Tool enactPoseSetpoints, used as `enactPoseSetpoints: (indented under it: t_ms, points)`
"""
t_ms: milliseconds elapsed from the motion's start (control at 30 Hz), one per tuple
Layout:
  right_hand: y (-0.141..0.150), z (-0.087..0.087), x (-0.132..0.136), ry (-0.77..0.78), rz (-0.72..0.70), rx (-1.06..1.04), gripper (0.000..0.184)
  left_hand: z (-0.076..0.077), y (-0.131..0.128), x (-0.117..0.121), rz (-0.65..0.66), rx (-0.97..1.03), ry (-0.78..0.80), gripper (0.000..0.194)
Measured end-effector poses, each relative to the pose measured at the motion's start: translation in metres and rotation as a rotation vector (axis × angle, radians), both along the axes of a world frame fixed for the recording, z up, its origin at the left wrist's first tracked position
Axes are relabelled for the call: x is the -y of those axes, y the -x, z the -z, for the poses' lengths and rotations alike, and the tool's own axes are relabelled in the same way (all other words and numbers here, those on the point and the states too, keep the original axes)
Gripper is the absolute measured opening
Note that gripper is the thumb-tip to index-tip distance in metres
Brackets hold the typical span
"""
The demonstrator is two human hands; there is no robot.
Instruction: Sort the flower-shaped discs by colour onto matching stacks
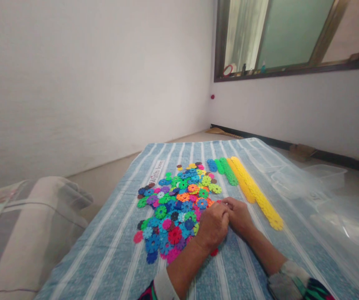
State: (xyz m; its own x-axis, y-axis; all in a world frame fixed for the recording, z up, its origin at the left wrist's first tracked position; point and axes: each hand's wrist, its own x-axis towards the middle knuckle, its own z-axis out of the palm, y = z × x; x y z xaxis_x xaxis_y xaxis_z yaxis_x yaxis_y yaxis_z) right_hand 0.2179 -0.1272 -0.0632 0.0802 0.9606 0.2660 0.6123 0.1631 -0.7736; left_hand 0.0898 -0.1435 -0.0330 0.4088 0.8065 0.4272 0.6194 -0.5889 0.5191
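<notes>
My left hand (213, 223) and my right hand (238, 214) meet at the right edge of a loose pile of flower-shaped plastic discs (175, 204) in many colours. The fingers of both hands are closed and pinched together. A bit of red shows by the fingertips, but what they hold is mostly hidden. Right of the pile, overlapping discs lie in lines: a long yellow row (257, 196), a shorter orange-yellow row (242, 183), green rows (228, 171) and a short blue row (211, 165). A red disc (214, 252) lies below my left hand.
A blue-and-white striped cloth (104, 258) covers the table. Clear plastic boxes (287, 181) stand along the right side. Printed lettering (157, 171) shows on the far left of the cloth. A grey-and-white cloth-covered piece (42, 233) is at the left.
</notes>
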Motion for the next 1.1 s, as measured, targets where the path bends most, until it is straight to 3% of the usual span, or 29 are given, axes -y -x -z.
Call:
enactPoseSetpoints:
  t_ms: [767,1100]
  points:
    - [-0.0026,-0.0049,0.0016,-0.004,-0.002,-0.002,0.029,0.0,0.003,0.0025,0.018,-0.02,0.001,0.017]
    - [-0.0091,-0.0072,-0.0038,0.011,-0.021,-0.049,0.023,0.0022,-0.001,-0.0004,0.083,0.003,-0.004,0.017]
